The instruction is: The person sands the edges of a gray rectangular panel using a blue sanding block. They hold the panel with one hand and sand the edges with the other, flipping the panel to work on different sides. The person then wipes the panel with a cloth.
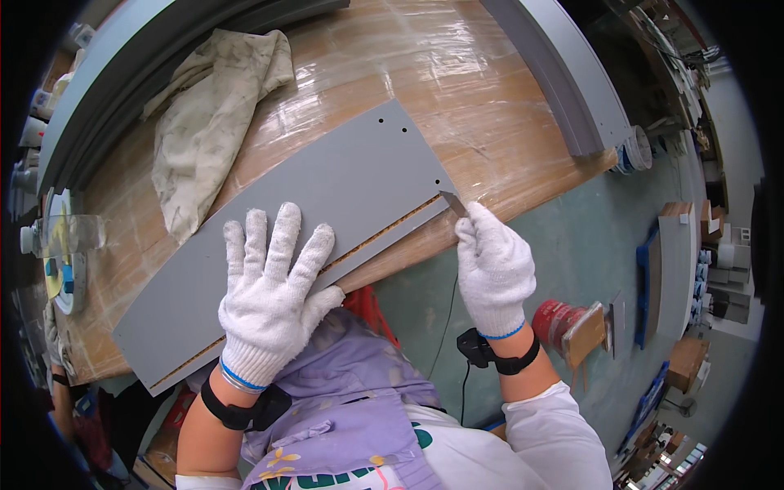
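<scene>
Left hand [273, 298] palm-down, spread on my grey grooved panel [314, 188] atop the counter [441, 61]; my right hand [496, 265], curled, pinches a thin flat blade [454, 204] at the groove's [394, 223] right end.

board [327, 180]: plain grey | holes [437, 181]: black | groove [384, 230]: speckled brown-yellow | tool [454, 204]: grey-brown | left glove [273, 310], right glove [495, 265]: white, blue cuff edges [501, 334] | wristbands [268, 407]: black | apron [343, 351]: lilac, pale blotches, yellow flowers [280, 459] | cloth [204, 126]: cream, grey smudges | table [384, 61]: brown | bucket [555, 324]: red | floor [547, 220]: grey-green
</scene>
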Demonstrator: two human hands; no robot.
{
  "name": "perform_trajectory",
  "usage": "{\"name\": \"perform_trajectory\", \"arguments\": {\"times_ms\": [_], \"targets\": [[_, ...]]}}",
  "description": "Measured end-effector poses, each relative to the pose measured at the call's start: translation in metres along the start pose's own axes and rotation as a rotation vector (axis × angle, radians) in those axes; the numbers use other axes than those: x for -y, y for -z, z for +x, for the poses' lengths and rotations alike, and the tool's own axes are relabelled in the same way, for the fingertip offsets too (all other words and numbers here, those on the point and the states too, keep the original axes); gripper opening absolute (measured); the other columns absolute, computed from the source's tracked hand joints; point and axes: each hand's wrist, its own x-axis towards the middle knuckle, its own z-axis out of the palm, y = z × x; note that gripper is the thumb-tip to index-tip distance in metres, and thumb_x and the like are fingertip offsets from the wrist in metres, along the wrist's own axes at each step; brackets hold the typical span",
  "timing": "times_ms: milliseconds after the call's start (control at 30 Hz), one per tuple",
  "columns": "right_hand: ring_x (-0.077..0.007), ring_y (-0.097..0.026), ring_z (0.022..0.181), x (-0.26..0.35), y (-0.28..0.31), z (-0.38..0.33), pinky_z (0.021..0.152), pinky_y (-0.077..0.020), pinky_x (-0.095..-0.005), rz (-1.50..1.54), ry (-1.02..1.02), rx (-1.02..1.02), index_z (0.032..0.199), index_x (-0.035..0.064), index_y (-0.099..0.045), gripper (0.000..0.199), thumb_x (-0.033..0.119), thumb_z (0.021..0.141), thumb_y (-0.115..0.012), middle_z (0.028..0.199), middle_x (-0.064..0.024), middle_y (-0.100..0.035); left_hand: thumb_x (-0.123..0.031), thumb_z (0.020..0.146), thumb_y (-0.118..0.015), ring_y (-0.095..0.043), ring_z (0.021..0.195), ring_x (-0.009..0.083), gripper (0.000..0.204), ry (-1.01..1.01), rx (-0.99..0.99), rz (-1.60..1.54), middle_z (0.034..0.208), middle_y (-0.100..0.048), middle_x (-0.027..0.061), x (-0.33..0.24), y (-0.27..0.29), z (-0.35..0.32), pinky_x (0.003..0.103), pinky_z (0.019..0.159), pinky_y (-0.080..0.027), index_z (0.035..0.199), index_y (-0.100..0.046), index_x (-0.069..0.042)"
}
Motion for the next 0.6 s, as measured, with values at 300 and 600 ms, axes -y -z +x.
{"name": "perform_trajectory", "arguments": {"times_ms": [300, 600], "targets": [[-0.0282, -0.065, 0.070, 0.003, -0.005, -0.001, 0.063, -0.0526, -0.0368, -0.046, 0.005, -0.015, 0.111, 0.0032, -0.062, 0.035, 0.005, 0.078, -0.071, 0.078, -0.0096, -0.067, -0.038, 0.070, -0.078, -0.032, 0.140, 0.0406, 0.072, -0.003, -0.002, -0.003, 0.150, -0.040, 0.0146, 0.000, 0.000, 0.000, 0.053, 0.118, -0.020, 0.135, -0.056, -0.016], [-0.0222, -0.067, 0.084, -0.008, 0.019, 0.023, 0.075, -0.0576, -0.0349, 1.373, -0.780, 0.134, 0.103, -0.0013, -0.056, 0.023, 0.021, 0.101, -0.051, 0.094, -0.0148, -0.067, -0.039, 0.070, -0.078, -0.033, 0.140, 0.0379, 0.071, 0.013, -0.021, -0.003, 0.149, -0.041, 0.0122, 0.001, -0.001, -0.003, 0.055, 0.117, -0.022, 0.135, -0.057, -0.020]]}}
